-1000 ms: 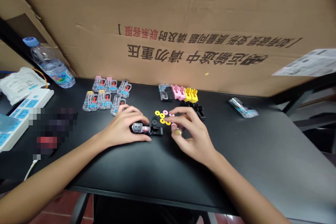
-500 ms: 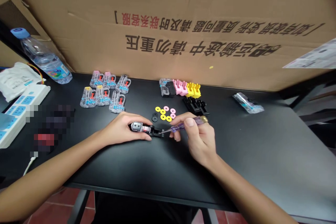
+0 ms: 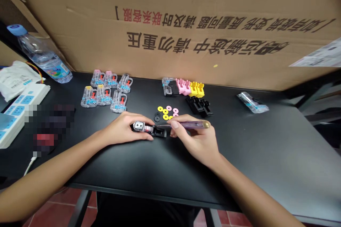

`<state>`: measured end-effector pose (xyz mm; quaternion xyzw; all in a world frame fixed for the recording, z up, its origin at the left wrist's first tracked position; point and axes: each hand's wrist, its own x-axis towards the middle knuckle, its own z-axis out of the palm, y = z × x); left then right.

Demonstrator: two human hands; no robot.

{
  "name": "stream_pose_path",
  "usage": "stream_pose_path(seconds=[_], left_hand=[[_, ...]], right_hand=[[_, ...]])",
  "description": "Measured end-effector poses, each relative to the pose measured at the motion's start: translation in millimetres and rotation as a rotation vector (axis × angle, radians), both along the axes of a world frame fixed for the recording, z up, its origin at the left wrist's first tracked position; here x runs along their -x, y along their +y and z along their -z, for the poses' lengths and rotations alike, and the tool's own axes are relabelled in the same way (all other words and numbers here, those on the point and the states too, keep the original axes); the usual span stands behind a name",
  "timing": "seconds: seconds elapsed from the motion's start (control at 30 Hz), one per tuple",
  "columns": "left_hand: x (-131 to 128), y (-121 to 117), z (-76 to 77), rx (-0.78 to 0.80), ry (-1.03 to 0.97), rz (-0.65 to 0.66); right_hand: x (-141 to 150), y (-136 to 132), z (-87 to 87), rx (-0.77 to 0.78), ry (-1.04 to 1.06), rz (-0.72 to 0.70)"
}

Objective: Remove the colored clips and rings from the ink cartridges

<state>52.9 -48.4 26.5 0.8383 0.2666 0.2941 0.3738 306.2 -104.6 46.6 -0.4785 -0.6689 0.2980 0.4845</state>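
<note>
My left hand (image 3: 122, 129) is closed on a small black and clear connector part (image 3: 149, 129) and presses it to the black table (image 3: 266, 156). My right hand (image 3: 195, 138) pinches a clear purple screwdriver (image 3: 186, 125) with a gold cap, lying nearly level with its tip at the part. Yellow, pink and black washers (image 3: 166, 112) lie just behind the part.
Several clear finished connectors (image 3: 106, 92) sit at the back left. Pink, yellow and black clips (image 3: 190, 94) sit at the back centre. A small bag (image 3: 252, 103) lies to the right. A water bottle (image 3: 42, 55), a power strip (image 3: 16, 113) and a cardboard wall (image 3: 186, 17) border the table.
My right hand lifted the screwdriver from the table, then lowered it flatter and slid its tip left onto the part. My left hand stayed on the part.
</note>
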Motion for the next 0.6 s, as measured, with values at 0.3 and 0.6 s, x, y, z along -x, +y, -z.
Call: stream_pose_path(seconds=[0.3, 0.6], left_hand=[[1.5, 0.2, 1.8, -0.019, 0.018, -0.001], [1.5, 0.1, 2.8, -0.029, 0.025, -0.012]], right_hand=[[2.9, 2.0, -4.3, 0.079, 0.001, -0.010], [1.4, 2.6, -4.9, 0.126, 0.050, 0.003]])
